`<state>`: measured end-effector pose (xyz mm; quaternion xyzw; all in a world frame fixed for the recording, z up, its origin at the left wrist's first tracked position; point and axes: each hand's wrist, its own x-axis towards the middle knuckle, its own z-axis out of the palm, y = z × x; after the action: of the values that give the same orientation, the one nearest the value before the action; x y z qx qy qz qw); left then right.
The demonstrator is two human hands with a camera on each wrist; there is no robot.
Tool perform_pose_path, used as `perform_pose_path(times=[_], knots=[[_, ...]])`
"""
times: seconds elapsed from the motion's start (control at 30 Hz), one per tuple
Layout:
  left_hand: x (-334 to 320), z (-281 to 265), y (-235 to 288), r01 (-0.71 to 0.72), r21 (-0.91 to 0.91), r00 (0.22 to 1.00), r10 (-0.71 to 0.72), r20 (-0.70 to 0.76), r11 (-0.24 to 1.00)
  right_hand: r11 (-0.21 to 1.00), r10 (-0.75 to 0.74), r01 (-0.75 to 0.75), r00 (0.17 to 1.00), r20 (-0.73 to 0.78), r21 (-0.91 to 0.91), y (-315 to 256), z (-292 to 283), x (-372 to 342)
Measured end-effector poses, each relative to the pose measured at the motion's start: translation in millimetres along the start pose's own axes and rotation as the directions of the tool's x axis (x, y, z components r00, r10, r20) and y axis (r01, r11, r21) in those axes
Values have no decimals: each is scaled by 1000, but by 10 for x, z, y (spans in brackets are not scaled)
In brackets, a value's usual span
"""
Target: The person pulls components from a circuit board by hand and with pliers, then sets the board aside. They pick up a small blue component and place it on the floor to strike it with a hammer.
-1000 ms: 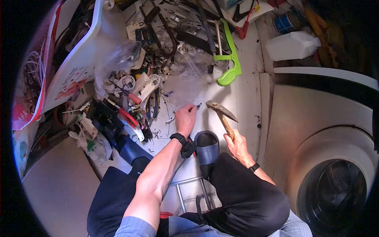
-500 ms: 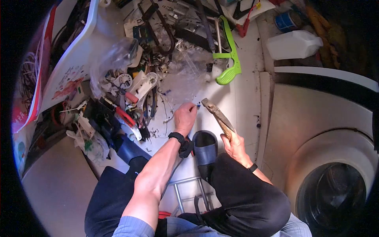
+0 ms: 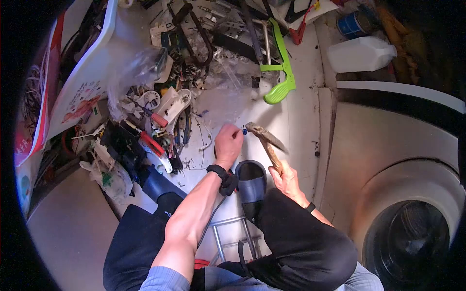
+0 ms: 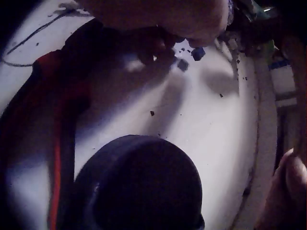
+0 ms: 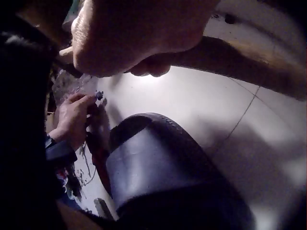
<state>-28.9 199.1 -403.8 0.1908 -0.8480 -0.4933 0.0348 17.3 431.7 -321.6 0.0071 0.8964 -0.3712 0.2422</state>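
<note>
In the head view the right hand (image 3: 287,183) grips the wooden handle of a hammer (image 3: 266,137), its head just right of the left hand. The left hand (image 3: 228,144) is low over the white floor, fingers curled, with a small dark blue piece (image 3: 244,131) at its fingertips; the right wrist view also has this blue piece (image 5: 99,95) at the fingertips of the left hand (image 5: 73,118). Dark bits (image 4: 197,53) lie near the fingers in the left wrist view. The hammer handle (image 5: 230,60) crosses the top of the right wrist view.
Slippered feet, one slipper (image 3: 252,180) close to both hands, stand on the floor. A green-handled saw (image 3: 282,87) lies ahead. Tools, plastic bags and scraps are heaped to the left, with red-handled pliers (image 3: 153,144). A washing machine (image 3: 388,160) stands right, below a white jug (image 3: 361,55).
The hammer's head has tilted and shifted slightly left, toward the blue piece, in the right hand's grip. The left hand has stayed almost in place.
</note>
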Motion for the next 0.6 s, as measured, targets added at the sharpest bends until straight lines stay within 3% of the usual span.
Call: perform_pose_path(times=[0.03, 0.07, 0.1, 0.23, 0.3, 0.37, 0.47, 0.53, 0.6], knots=[[-2, -23, 61, -2, 1, 1000, 2, 2, 1000, 1000, 1, -1, 1000, -2, 2, -34, -1, 15], [-14, -45, 122, 313, -234, 948, -287, 139, 920, 995, 91, -93, 994, 53, 39, -60, -5, 47], [-47, -66, 174, 603, -396, 797, -503, 334, 693, 979, 182, -190, 977, 110, 72, -89, -3, 74], [-207, -167, 326, 664, -467, 745, -463, 480, 584, 956, 224, -237, 970, 93, 171, -146, -7, 247], [-276, -218, 356, 759, -417, 641, -459, 616, 500, 959, 80, -100, 993, 87, 265, -224, -69, 343], [-341, -224, 379, 784, -396, 609, -469, 640, 478, 958, 118, -153, 981, 153, 244, -328, -120, 401], [-351, -266, 440, 818, -389, 566, -468, 679, 425, 910, 67, -161, 966, 248, 382, -455, -105, 409], [-364, -291, 412, 862, -421, 507, -477, 718, 282, 924, 44, -144, 960, 275, 355, -498, -128, 393], [-351, -299, 351, 878, -421, 477, -475, 739, 227, 936, 20, -125, 952, 306, 328, -508, -95, 384]])
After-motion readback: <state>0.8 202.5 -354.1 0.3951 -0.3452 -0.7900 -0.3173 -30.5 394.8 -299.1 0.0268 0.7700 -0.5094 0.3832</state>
